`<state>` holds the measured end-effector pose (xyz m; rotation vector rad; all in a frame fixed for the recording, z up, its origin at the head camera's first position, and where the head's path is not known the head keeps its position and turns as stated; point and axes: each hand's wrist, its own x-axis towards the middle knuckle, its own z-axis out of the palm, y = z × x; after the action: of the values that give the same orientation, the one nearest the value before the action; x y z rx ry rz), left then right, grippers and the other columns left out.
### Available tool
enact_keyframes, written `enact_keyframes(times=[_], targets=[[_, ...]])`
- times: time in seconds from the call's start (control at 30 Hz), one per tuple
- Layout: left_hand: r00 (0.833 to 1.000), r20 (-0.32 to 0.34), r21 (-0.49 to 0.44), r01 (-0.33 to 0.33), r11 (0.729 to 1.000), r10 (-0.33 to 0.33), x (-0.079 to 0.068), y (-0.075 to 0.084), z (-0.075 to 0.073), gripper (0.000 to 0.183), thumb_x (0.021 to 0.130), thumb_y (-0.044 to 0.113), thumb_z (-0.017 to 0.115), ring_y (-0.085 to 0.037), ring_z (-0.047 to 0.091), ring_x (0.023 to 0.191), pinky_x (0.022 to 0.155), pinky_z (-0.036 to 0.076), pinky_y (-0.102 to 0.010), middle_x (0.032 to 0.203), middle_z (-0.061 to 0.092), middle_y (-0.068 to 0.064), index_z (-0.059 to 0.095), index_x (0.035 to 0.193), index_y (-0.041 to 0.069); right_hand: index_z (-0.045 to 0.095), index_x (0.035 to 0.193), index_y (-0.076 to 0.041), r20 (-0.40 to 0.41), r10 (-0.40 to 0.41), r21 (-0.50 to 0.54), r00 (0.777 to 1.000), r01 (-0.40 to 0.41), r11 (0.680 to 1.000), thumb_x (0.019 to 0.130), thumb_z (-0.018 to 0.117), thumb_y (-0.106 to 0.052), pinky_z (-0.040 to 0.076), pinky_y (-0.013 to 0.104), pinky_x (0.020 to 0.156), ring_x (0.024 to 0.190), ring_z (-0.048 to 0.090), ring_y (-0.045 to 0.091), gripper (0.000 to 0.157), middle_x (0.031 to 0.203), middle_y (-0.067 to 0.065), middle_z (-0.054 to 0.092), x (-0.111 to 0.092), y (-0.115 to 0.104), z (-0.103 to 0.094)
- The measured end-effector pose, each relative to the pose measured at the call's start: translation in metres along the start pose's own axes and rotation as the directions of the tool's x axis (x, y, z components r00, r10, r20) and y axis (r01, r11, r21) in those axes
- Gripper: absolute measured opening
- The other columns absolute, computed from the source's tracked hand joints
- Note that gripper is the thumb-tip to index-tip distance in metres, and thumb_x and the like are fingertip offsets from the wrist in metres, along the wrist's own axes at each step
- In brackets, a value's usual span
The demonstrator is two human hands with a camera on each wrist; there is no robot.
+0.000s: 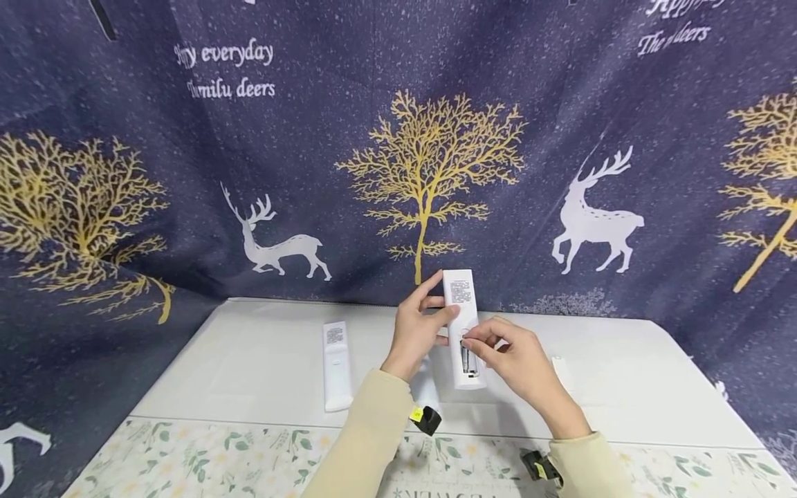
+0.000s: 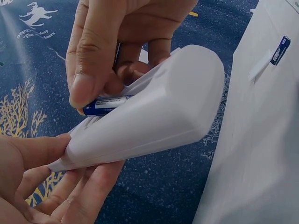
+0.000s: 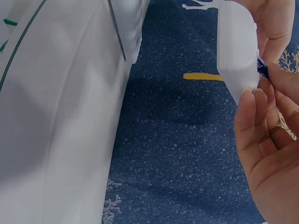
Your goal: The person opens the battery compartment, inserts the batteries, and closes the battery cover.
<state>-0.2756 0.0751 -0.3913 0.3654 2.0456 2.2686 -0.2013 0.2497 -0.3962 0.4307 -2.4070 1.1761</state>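
Observation:
My left hand (image 1: 416, 330) grips a white remote control (image 1: 459, 294) by its sides, raised above the table with its labelled back facing me. Low on that back, the battery compartment (image 1: 469, 361) is uncovered. Thumb and fingertips of my right hand (image 1: 517, 360) pinch a dark blue battery (image 2: 103, 106) at the compartment. In the left wrist view, the battery sits tilted, one end rising out of the slot under the thumb. The right wrist view shows only a bit of the battery (image 3: 263, 69) beside the remote's edge.
A second white remote (image 1: 337, 373) lies on the white table (image 1: 261, 360), left of my hands. Behind my left forearm shows part of another pale object (image 1: 426, 389). To the right lies a small white piece (image 1: 560, 372); a loose blue battery (image 2: 281, 50) lies by it.

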Motion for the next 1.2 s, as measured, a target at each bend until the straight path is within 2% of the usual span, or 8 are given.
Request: enact_keyframes(times=[0.33, 0.57, 0.67, 0.77, 0.97, 1.07, 1.2], targets=[[1.0, 0.0, 0.0, -0.015, 1.0, 0.015, 0.0005, 0.0006, -0.0002, 0.069, 0.097, 0.009, 0.079, -0.02, 0.075, 0.086, 0.063, 0.065, -0.038, 0.117, 0.069, -0.006, 0.055, 0.156, 0.034, 0.082, 0.099, -0.018, -0.001, -0.047, 0.012, 0.999, 0.047, 0.999, 0.093, 0.083, -0.007, 0.053, 0.026, 0.056, 0.067, 0.062, 0.011, 0.013, 0.087, -0.011, 0.069, 0.0013, 0.0047, -0.0003], [1.0, 0.002, -0.007, -0.009, 1.0, 0.009, 0.0001, -0.0006, -0.0005, 0.07, 0.096, 0.009, 0.08, -0.02, 0.075, 0.086, 0.063, 0.065, -0.038, 0.117, 0.07, -0.006, 0.055, 0.157, 0.032, 0.081, 0.1, -0.018, 0.007, -0.019, -0.001, 1.0, 0.019, 1.0, 0.093, 0.083, -0.006, 0.054, 0.027, 0.059, 0.071, 0.063, 0.012, 0.014, 0.088, -0.01, 0.068, 0.0001, 0.0047, 0.0005], [1.0, 0.008, -0.013, -0.008, 1.0, 0.008, 0.0001, -0.0006, 0.0001, 0.07, 0.096, 0.009, 0.079, -0.021, 0.075, 0.087, 0.064, 0.065, -0.038, 0.117, 0.07, -0.006, 0.054, 0.158, 0.031, 0.08, 0.108, -0.015, -0.012, 0.005, -0.025, 1.0, -0.006, 1.0, 0.092, 0.084, -0.006, 0.055, 0.026, 0.063, 0.075, 0.062, 0.012, 0.018, 0.093, -0.005, 0.066, 0.0004, 0.0047, -0.0003], [1.0, 0.009, -0.014, -0.002, 1.0, 0.003, 0.0001, -0.0007, 0.0005, 0.07, 0.097, 0.009, 0.079, -0.021, 0.075, 0.088, 0.065, 0.065, -0.038, 0.118, 0.07, -0.006, 0.054, 0.158, 0.032, 0.074, 0.124, -0.01, -0.042, 0.054, -0.024, 0.998, -0.055, 0.998, 0.096, 0.082, -0.01, 0.057, 0.027, 0.069, 0.083, 0.062, 0.015, 0.029, 0.105, 0.004, 0.065, 0.0014, 0.0053, -0.0002], [1.0, 0.02, -0.021, 0.003, 1.0, -0.003, 0.0015, -0.0001, 0.0023, 0.07, 0.097, 0.01, 0.079, -0.022, 0.075, 0.089, 0.066, 0.065, -0.038, 0.118, 0.07, -0.005, 0.054, 0.157, 0.034, 0.046, 0.158, -0.009, -0.023, 0.169, 0.075, 0.985, -0.166, 0.983, 0.105, 0.071, -0.024, 0.062, 0.031, 0.075, 0.098, 0.069, 0.025, 0.06, 0.134, 0.018, 0.061, 0.0029, 0.0063, -0.0003], [1.0, 0.023, -0.019, 0.001, 1.0, -0.001, 0.0021, -0.0003, 0.0029, 0.07, 0.097, 0.01, 0.079, -0.022, 0.075, 0.089, 0.065, 0.065, -0.039, 0.118, 0.07, -0.005, 0.054, 0.158, 0.033, 0.035, 0.165, -0.012, 0.014, 0.19, 0.122, 0.982, -0.19, 0.974, 0.106, 0.07, -0.026, 0.063, 0.033, 0.074, 0.1, 0.071, 0.027, 0.07, 0.139, 0.019, 0.058, 0.0026, 0.0067, 0.0002], [1.0, 0.025, -0.025, 0.008, 1.0, -0.007, 0.002, -0.0013, 0.002, 0.07, 0.097, 0.01, 0.08, -0.022, 0.075, 0.089, 0.066, 0.065, -0.039, 0.118, 0.07, -0.004, 0.054, 0.157, 0.035, 0.032, 0.167, -0.015, 0.04, 0.198, 0.14, 0.979, -0.202, 0.969, 0.106, 0.071, -0.027, 0.062, 0.033, 0.071, 0.097, 0.07, 0.026, 0.074, 0.142, 0.019, 0.055, 0.0017, 0.0081, 0.003]])
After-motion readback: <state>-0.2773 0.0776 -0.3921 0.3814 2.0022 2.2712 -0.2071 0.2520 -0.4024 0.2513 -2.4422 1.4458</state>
